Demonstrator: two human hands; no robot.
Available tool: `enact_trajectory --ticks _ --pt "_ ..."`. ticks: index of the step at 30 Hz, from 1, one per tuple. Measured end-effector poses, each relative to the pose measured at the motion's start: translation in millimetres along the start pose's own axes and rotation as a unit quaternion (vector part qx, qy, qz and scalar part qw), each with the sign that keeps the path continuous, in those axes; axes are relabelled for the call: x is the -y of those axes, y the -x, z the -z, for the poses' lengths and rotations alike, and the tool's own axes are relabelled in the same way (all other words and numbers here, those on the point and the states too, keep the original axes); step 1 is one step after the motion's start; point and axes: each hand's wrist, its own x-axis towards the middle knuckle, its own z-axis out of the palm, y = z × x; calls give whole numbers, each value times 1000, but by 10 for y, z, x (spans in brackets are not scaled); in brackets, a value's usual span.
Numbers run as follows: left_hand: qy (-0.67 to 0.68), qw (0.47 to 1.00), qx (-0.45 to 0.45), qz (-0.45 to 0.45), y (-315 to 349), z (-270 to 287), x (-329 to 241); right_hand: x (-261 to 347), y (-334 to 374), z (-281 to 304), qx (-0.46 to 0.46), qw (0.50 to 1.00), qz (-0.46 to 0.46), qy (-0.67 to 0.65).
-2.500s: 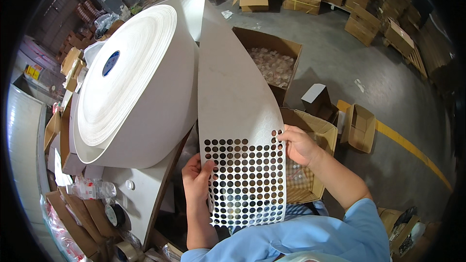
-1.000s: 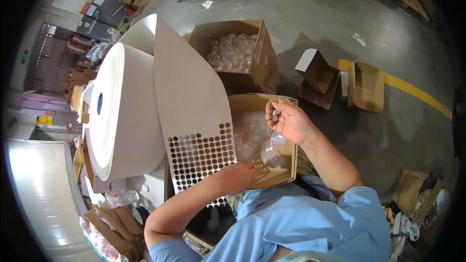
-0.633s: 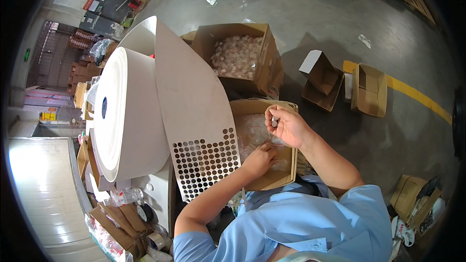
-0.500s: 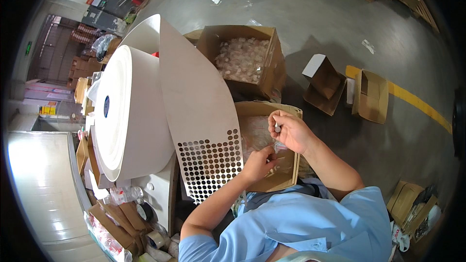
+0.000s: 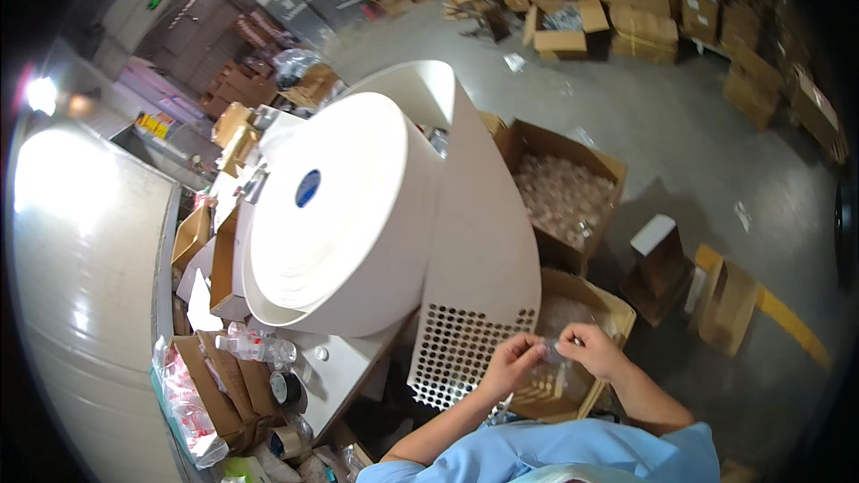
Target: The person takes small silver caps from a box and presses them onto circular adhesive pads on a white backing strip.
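Observation:
My left hand [image 5: 513,365] and my right hand [image 5: 592,351] are close together, fingertips pinched, over an open cardboard box [image 5: 617,302]. Between them is a small clear plastic piece [image 5: 552,351]; its exact kind is too small to make out, and both hands appear to grip it. Thin clear plastic [image 5: 564,311] lies inside the box below. Left of my hands hangs a white strip [image 5: 479,241] with rows of punched round holes at its lower end. It curves down from a large white roll [image 5: 335,206].
Behind the near box stands a cardboard box [image 5: 608,165] full of small clear pieces. Empty cartons [image 5: 658,273] lie on the floor at right. A white table [image 5: 344,371] under the roll carries plastic bottles [image 5: 255,346] and a tape roll [image 5: 284,387]. Cardboard stacks [image 5: 644,22] line the far side.
The view has turned left and tilted up. My right hand, raised earlier with a small whitish round piece, has come down beside my left; now a clear piece shows between them.

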Motion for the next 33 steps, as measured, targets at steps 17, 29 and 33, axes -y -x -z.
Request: enact_trajectory --ticks 17,29,33 --pt "-225 965 8 -134 162 302 -41 -17 4 -363 -23 994 -83 -72" --pt "48 998 -35 12 241 321 78 255 117 -698 -161 884 263 351" --pt "-4 998 -40 -51 160 201 130 167 301 -700 -152 865 254 404"
